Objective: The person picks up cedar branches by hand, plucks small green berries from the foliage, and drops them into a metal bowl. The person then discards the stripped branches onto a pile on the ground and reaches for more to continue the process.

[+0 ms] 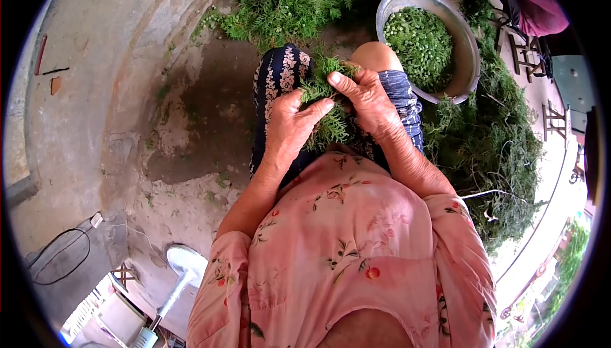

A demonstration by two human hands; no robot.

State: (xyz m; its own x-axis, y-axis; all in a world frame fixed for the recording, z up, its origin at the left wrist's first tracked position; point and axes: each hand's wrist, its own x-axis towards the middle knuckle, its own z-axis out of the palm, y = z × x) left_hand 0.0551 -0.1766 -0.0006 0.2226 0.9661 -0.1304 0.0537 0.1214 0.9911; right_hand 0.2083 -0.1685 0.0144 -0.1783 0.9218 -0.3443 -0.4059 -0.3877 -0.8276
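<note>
A leafy green evergreen sprig (330,128) is held between my two hands above my lap. My left hand (287,125) is closed on its left side, the thumb pointing right along the stem. My right hand (370,101) pinches the upper part of the same sprig between thumb and bent fingers. Some of the fingers are hidden behind the foliage. Just beyond my right knee stands a round metal basin (470,62), holding many small pale-green pieces (420,46) mixed with leafy bits.
A large heap of green branches (286,4) lies ahead of my knees, and another pile (480,157) spreads along my right. Another person's dark and magenta clothing (538,4) shows at upper right. At lower left are a white fan (186,260) and a black cable (60,256).
</note>
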